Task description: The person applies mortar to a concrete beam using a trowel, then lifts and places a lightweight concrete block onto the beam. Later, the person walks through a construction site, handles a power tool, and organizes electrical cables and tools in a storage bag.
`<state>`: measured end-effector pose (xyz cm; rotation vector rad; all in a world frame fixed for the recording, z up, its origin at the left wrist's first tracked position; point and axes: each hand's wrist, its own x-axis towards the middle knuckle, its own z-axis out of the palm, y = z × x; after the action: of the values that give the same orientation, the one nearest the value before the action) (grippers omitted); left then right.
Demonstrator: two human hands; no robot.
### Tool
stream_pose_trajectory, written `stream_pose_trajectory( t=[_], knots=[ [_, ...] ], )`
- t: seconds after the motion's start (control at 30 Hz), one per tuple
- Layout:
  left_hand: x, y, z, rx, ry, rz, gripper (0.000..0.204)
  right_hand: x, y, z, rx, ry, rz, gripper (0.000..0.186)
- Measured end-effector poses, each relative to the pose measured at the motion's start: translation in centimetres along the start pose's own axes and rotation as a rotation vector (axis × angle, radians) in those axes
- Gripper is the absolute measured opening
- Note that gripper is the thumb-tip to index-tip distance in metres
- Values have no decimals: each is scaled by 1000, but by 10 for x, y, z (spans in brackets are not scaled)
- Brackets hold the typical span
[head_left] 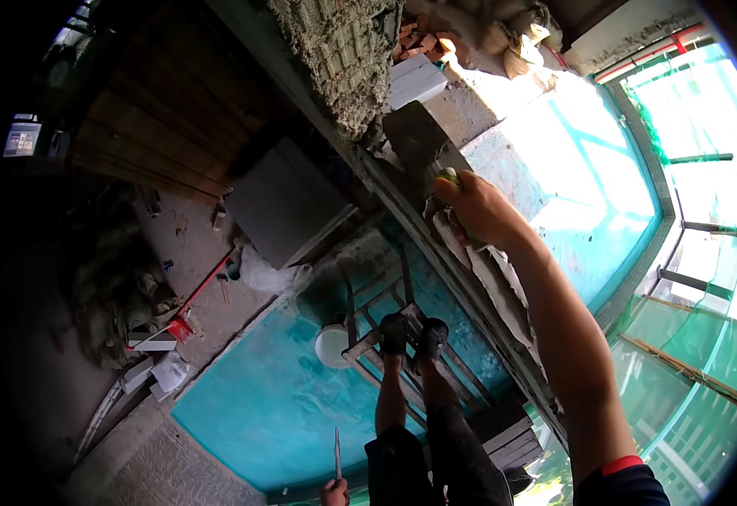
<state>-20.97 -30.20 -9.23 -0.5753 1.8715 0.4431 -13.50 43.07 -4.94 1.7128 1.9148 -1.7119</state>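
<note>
turquoise floor (250, 405): lies below, left of the wall top; carries the stand.
wall top (436, 244): long, running far-left to near-right, with ragged grey mortar (499, 282) along it.
slatted stand (361, 347): beside the wall; both dark shoes (394, 335) rest on it, presumably for height to reach over.
white bucket (332, 347): just left of the stand, probably kept close for easy access.
flat tool (423, 135): dark, broad; at the wall's far part, just beyond the right hand (474, 207), whose fingers wrap its pale-green grip, likely for firm control.
pointed tool (338, 455): thin, tip aimed far; rises from the left hand (334, 492), fingers closed round its base, apparently held clear of the wall.
</note>
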Motion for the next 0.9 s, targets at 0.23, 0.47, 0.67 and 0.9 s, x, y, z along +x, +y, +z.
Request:
stream_pose_trajectory(
  t=[0.23,0.47,0.67,0.9],
  knots=[
    [-8,8,25,-137,74,-136,25,-3,3,1,-239,-99,81,41],
    [-1,7,41,-77,71,-21,20,-42,97,11,-376,109,-166,40],
    [4,5,28,-65,82,-123,17,-95,71,28,-133,56,179,46],
    [25,-12,-15,31,35,33,17,-150,43,14,323,59,393,41]
  ],
)
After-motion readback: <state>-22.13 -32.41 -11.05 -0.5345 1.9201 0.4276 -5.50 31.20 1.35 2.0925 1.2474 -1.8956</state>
